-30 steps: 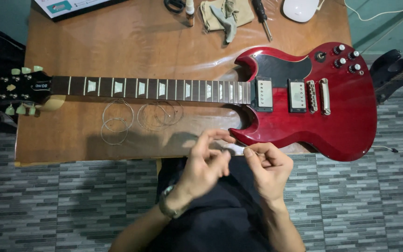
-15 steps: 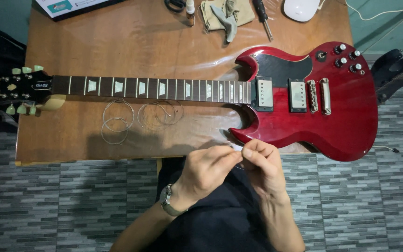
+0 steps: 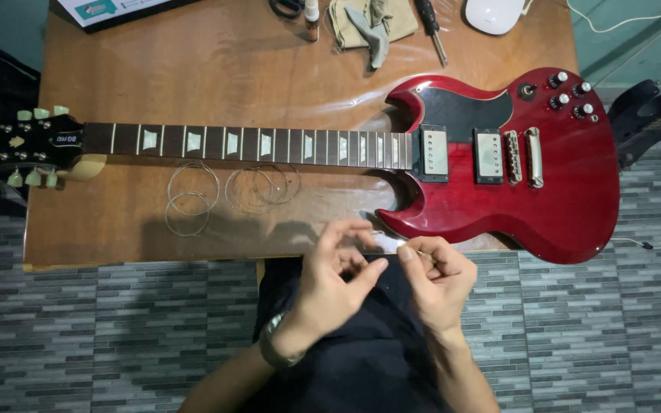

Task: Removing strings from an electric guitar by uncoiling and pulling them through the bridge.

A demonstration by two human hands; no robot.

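A red guitar point(image 3: 499, 164) lies flat across the table point(image 3: 193, 69), head to the left, body to the right, and no strings show along its neck. Both hands are held close together at the near table edge, just below the body's lower horn. The left hand point(image 3: 338, 279) has its fingers loosely spread and curled, thumb and forefinger tips nearly meeting. The right hand point(image 3: 437, 279) is curled tighter, its finger and thumb pinched on something thin and pale, likely the end of a wire string; it is too fine to be sure, and whether the left hand also has hold of it cannot be told.

Several coiled strings point(image 3: 227, 191) lie on the table just below the neck, well apart from the hands. At the far edge sit a small bottle point(image 3: 312, 19), a cloth point(image 3: 369, 23), a screwdriver point(image 3: 431, 27) and a white mouse point(image 3: 495, 14).

By the look of it the step in hand is restringing, with one string being uncoiled or straightened between the fingers. The next move would call for a steady pinch on the free end, keeping the wire from kinking, and bringing it up to the tailpiece point(image 3: 534, 157) on the body
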